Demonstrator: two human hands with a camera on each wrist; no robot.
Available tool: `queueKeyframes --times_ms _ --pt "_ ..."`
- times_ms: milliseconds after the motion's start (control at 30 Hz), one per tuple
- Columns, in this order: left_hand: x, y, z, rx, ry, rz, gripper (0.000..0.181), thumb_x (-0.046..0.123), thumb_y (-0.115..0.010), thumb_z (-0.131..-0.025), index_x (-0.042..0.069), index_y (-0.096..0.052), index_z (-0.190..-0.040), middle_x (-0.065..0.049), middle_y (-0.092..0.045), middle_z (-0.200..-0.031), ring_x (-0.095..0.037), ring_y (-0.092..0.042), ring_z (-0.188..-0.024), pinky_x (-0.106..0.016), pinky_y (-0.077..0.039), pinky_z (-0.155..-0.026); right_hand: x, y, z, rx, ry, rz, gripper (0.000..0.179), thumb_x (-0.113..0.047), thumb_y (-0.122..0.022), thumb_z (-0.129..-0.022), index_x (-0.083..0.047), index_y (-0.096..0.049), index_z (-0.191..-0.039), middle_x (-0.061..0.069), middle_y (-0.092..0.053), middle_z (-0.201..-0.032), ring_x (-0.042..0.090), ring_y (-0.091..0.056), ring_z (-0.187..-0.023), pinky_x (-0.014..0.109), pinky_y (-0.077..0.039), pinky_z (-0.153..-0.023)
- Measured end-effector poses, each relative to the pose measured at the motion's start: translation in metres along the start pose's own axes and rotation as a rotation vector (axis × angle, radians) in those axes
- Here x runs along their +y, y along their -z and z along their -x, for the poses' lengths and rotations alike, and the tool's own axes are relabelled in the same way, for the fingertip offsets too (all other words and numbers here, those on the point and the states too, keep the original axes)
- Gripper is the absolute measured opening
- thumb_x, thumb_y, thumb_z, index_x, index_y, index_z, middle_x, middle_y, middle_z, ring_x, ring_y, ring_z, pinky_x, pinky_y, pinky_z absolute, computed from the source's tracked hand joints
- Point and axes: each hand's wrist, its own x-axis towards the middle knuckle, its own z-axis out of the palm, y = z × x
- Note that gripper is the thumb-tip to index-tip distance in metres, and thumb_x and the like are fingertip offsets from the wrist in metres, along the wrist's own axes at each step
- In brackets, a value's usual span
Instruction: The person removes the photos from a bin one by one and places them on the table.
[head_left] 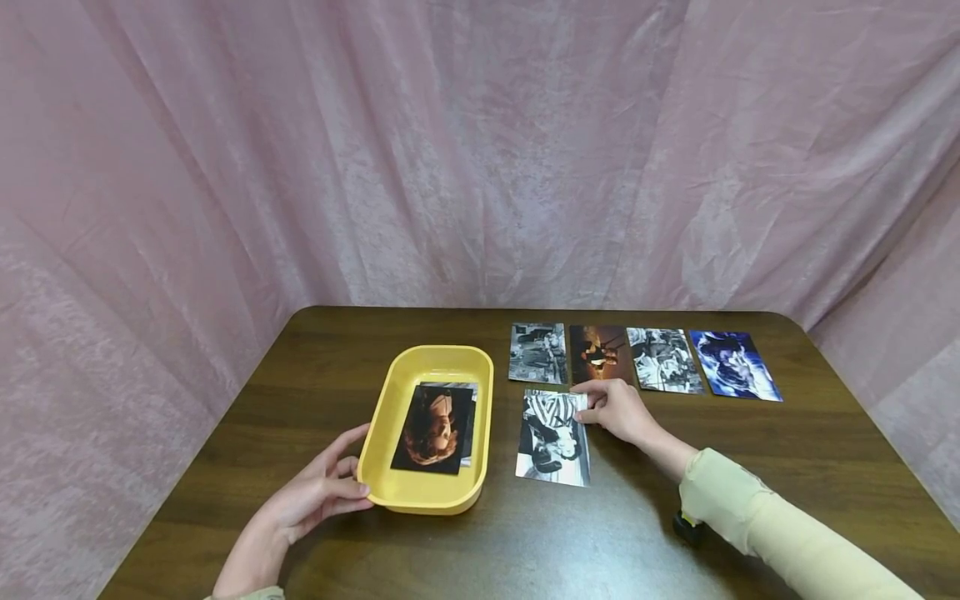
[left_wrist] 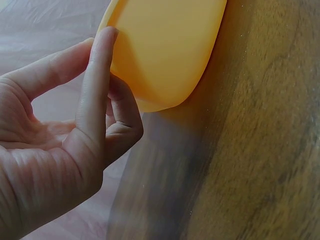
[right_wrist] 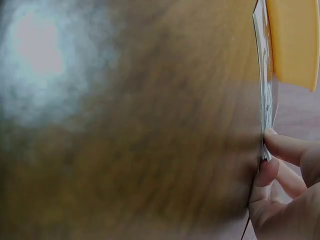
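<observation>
My left hand [head_left: 315, 497] holds the near left rim of a yellow plastic tray [head_left: 486, 417], thumb and fingers at its edge in the left wrist view. Inside the tray lies a dark photo card [head_left: 433, 429] with an orange-lit portrait, on top of another card that mostly hides beneath it. To the right of the tray, my right hand [head_left: 621, 412] pinches the right edge of a black-and-white photo card [head_left: 553, 437] with a striped pattern. Seen nearly edge-on in the right wrist view, that card [right_wrist: 264, 75] sits low over the table between thumb and fingertip.
Several photo cards form a row at the back right: a grey one [head_left: 537, 353], an orange-brown one [head_left: 600, 350], a black-and-white one [head_left: 664, 360] and a blue-purple one [head_left: 735, 365]. Behind the brown wooden table [head_left: 315, 367] hangs a pink curtain [head_left: 480, 167].
</observation>
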Motion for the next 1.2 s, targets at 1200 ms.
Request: queueKeyframes --times_ms 1200 --pt "-0.002 0.001 0.001 -0.003 -0.02 -0.005 0.095 0.001 -0.064 -0.087 0.012 -0.002 -0.158 -0.005 -0.058 -0.106 -0.018 -0.07 -0.094 -0.03 -0.061 -0.086 -0.123 -0.01 -0.085 -0.112 0.106 -0.209 0.03 -0.016 -0.073 -0.089 -0.012 -0.071 -0.118 0.007 -0.067 -0.089 0.019 -0.054 -0.075 0.028 -0.042 -0.061"
